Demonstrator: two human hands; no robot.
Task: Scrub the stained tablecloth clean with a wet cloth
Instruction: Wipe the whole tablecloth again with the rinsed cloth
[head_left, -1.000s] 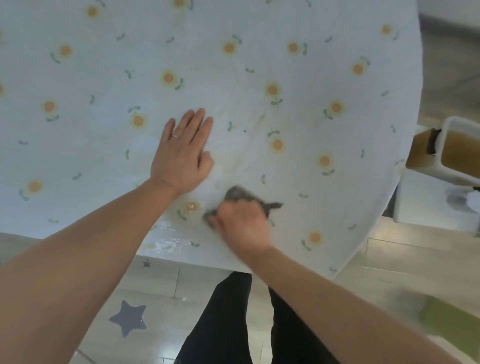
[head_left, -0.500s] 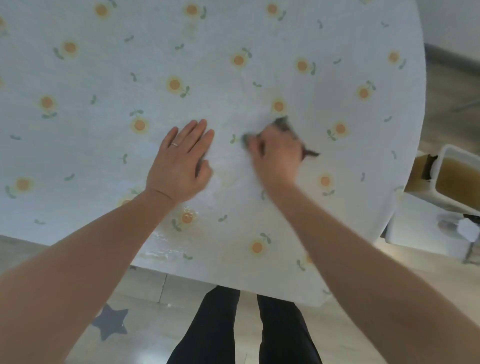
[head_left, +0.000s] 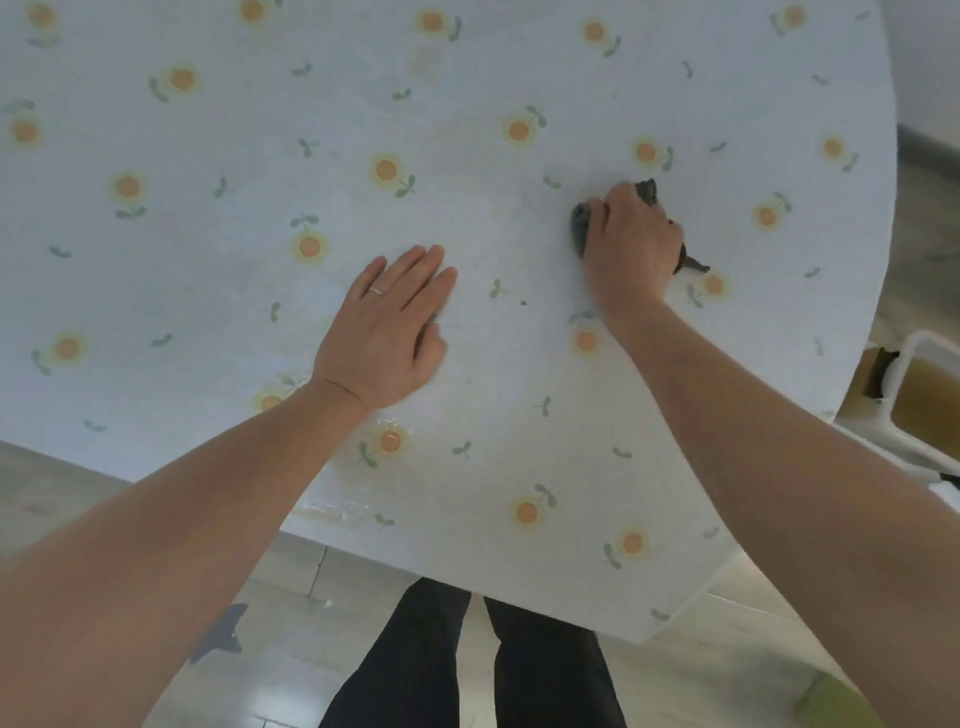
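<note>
Scrubbing is midway: right hand (head_left: 631, 244) grips the wet cloth (head_left: 581, 224), left hand (head_left: 387, 332) flat and open on the tablecloth (head_left: 208, 291); a yellowish stain (head_left: 332, 512) near the edge remains.

— What stood in the way on the tablecloth (head_left: 208, 291)?

— Only the left hand (head_left: 387, 332), pressed flat near the middle, and the right hand (head_left: 631, 244) bunched over the dark cloth (head_left: 582, 223), with a bare strip between them.

— And beyond them?

— The far side and the left lay flat and open. Past the right edge a white tub (head_left: 914, 343) of yellowish liquid sat close, below the tabletop's level.
</note>
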